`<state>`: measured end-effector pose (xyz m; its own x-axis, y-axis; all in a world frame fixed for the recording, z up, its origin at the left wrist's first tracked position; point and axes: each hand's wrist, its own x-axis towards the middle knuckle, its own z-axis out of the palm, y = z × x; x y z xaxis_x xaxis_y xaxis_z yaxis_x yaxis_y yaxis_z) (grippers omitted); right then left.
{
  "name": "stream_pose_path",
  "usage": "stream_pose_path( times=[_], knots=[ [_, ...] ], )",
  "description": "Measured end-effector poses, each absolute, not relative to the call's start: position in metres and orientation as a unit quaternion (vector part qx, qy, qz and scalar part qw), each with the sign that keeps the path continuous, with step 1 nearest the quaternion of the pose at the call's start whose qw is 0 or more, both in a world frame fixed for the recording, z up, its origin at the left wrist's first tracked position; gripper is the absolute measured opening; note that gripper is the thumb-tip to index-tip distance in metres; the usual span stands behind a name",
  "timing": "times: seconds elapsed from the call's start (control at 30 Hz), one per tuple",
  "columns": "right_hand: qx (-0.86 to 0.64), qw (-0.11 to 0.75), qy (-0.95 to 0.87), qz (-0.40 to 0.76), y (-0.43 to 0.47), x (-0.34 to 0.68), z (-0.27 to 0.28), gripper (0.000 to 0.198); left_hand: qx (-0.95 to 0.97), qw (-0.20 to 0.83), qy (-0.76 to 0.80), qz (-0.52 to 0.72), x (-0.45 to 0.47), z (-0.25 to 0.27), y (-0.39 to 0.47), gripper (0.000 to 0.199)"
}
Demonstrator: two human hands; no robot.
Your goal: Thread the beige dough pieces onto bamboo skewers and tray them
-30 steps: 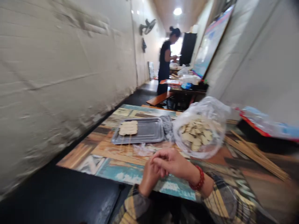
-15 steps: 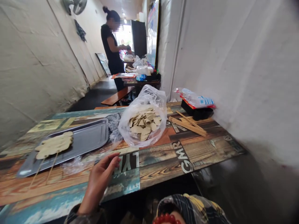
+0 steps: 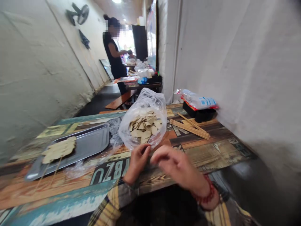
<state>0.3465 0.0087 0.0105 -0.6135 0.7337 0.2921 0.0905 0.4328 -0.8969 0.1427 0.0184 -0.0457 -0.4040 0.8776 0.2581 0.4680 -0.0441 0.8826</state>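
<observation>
At the near rim of a clear plastic bag, my left hand has its thumb and fingers pinched together. What lies between them, if anything, I cannot make out. Flat beige slices fill the bag's open mouth. My right hand, with a red bead bracelet at the wrist, hovers just right of the left one. Its fingers are bent and smeared by motion. To the left, a metal tray carries beige flat pieces on thin wooden sticks that stick out over its near edge.
A bundle of wooden skewers lies right of the bag. Behind it, a black container has plastic packaging on top. Crumpled clear plastic lies beside the tray. Farther back, a person stands at another table.
My left hand has moved right and forward to the bag's near rim. My right hand has risen from the bottom edge to over the table. The view has shifted slightly.
</observation>
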Motion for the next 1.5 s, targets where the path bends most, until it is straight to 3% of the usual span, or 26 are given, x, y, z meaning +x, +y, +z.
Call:
stream_pose_path(
  times=[0.1, 0.2, 0.3, 0.43, 0.67, 1.07, 1.37, 1.5],
  knots=[
    [-0.398, 0.353, -0.813, 0.236, 0.102, 0.361, -0.015, 0.028, 0.523, 0.185, 0.657, 0.51, 0.14, -0.059, 0.021, 0.028],
    [-0.435, 0.33, -0.823, 0.159, 0.167, 0.396, -0.047, 0.033, 0.52, 0.192, 0.652, 0.517, 0.136, -0.067, 0.021, 0.028],
    [-0.504, 0.202, -0.839, -0.044, 0.198, 0.43, -0.074, 0.04, 0.536, 0.189, 0.645, 0.51, 0.136, -0.069, 0.019, 0.025],
    [-0.527, 0.099, -0.832, -0.144, 0.207, 0.443, -0.096, 0.036, 0.543, 0.166, 0.648, 0.507, 0.134, -0.067, 0.018, 0.023],
    [-0.526, 0.161, -0.835, -0.023, 0.204, 0.429, -0.097, 0.037, 0.553, 0.147, 0.645, 0.507, 0.136, -0.067, 0.038, 0.025],
    [-0.588, 0.18, -0.787, 0.052, 0.174, 0.461, -0.088, 0.034, 0.562, 0.12, 0.627, 0.525, 0.131, -0.066, 0.045, 0.023],
    [-0.604, 0.123, -0.785, 0.072, 0.175, 0.444, -0.084, 0.033, 0.544, 0.139, 0.629, 0.537, 0.132, -0.067, 0.042, 0.024],
    [-0.618, 0.12, -0.765, 0.133, 0.181, 0.445, -0.088, 0.034, 0.541, 0.143, 0.624, 0.545, 0.132, -0.067, 0.041, 0.024]
  ],
)
